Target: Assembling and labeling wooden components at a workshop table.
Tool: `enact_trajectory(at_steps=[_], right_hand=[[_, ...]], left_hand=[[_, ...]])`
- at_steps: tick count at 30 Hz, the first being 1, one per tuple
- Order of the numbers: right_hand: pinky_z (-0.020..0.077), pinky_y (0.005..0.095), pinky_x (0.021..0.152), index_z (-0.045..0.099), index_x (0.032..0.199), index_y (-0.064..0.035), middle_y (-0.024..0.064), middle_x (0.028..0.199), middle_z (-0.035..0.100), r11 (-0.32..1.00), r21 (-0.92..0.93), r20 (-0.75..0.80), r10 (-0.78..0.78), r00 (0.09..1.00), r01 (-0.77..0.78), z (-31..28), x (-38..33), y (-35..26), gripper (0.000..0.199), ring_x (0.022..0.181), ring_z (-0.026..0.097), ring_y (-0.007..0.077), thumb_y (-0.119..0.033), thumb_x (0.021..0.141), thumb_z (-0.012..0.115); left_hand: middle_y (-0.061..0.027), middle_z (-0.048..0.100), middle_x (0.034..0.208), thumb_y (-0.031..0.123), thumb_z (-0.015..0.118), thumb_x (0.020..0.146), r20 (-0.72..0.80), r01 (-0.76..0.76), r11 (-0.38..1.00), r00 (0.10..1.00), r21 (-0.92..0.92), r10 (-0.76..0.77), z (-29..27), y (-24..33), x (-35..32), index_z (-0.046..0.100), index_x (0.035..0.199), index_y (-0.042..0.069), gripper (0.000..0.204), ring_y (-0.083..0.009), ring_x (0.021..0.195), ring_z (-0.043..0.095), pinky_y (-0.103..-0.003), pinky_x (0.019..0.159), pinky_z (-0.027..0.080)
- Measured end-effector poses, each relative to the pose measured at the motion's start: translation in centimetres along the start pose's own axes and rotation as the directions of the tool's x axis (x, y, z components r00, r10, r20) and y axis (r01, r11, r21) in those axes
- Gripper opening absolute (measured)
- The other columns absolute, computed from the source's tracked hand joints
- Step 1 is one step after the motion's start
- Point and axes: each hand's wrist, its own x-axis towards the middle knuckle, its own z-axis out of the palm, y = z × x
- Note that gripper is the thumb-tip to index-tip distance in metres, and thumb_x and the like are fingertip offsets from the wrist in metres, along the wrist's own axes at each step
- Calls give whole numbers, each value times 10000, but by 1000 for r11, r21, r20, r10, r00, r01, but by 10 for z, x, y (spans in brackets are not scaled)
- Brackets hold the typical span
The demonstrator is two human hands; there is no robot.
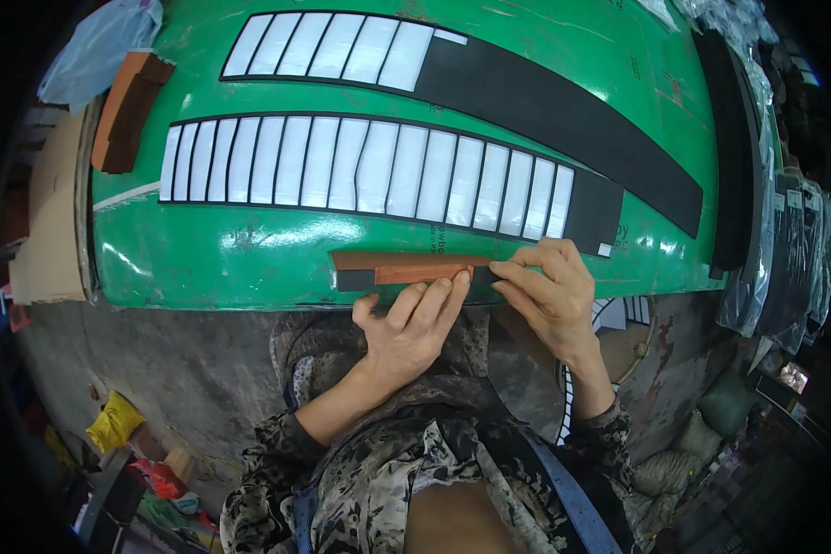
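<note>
At the front edge of the green table (249,249) lies a narrow brown strip (406,260) with a folded, lighter orange-brown band along its near side and a black piece (355,280) at its left end. My left hand (406,332) holds the strip at the edge, its fingertips pressed on the band near the right end. Thumb and index finger of my right hand (559,300) are pinched together at the strip's black right end. What exactly lies between those fingertips is too small to make out.
Beyond my hands lie two long curved black panels, one with many white segments (295,162) and one part white, part plain black (545,120). A brown folded piece (131,115) and cardboard (60,212) stand at left. Plastic-wrapped black pieces (785,249) hang at right.
</note>
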Motion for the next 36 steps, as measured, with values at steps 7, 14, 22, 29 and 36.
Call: enact_trajectory(at_steps=[7, 14, 22, 29, 36], right_hand=[[467, 310, 632, 707, 898, -69, 15, 827, 616, 1000, -4, -10, -1, 1000, 1, 0, -1, -1, 295, 770, 541, 204, -68, 610, 771], [487, 347, 770, 663, 1065, -55, 87, 1045, 635, 962, 153, -80, 241, 967, -227, -6, -20, 5, 447, 940, 582, 261, -78, 633, 775], [496, 342, 793, 654, 1093, -46, 121, 1062, 633, 877, 351, -155, 400, 903, -328, 24, -47, 6, 404, 956, 607, 270, -62, 701, 755], [515, 346, 707, 605, 1183, -85, 90, 1110, 590, 977, 166, -326, 180, 928, -131, 41, -45, 1, 497, 885, 608, 254, -46, 701, 722], [523, 345, 667, 615, 1169, -110, 115, 1143, 543, 990, -53, -347, 106, 932, -133, 55, -50, -13, 529, 863, 582, 288, 16, 656, 649]], left_hand=[[52, 457, 1096, 243, 691, 718, 33, -57, 998, 998, 23, 57, -4, -2, 1, 642, 1159, 209, 444, -133, 1056, 387, -460, 891, 244], [13, 462, 1124, 224, 722, 680, 69, -60, 998, 996, 11, 59, -8, -2, 6, 623, 1185, 157, 519, -169, 1065, 387, -461, 890, 230], [-3, 476, 1158, 187, 741, 675, 70, -53, 999, 996, -8, 53, -9, -1, 13, 595, 1221, 140, 567, -199, 1100, 383, -436, 876, 241], [-15, 480, 1131, 195, 721, 728, 85, -79, 997, 993, 25, 77, -13, -1, 17, 545, 1280, 182, 580, -211, 1092, 385, -436, 870, 252], [4, 432, 998, 170, 672, 712, -5, -124, 979, 992, 165, 126, -5, 5, 17, 638, 1161, 287, 465, -174, 983, 394, -423, 815, 262]])
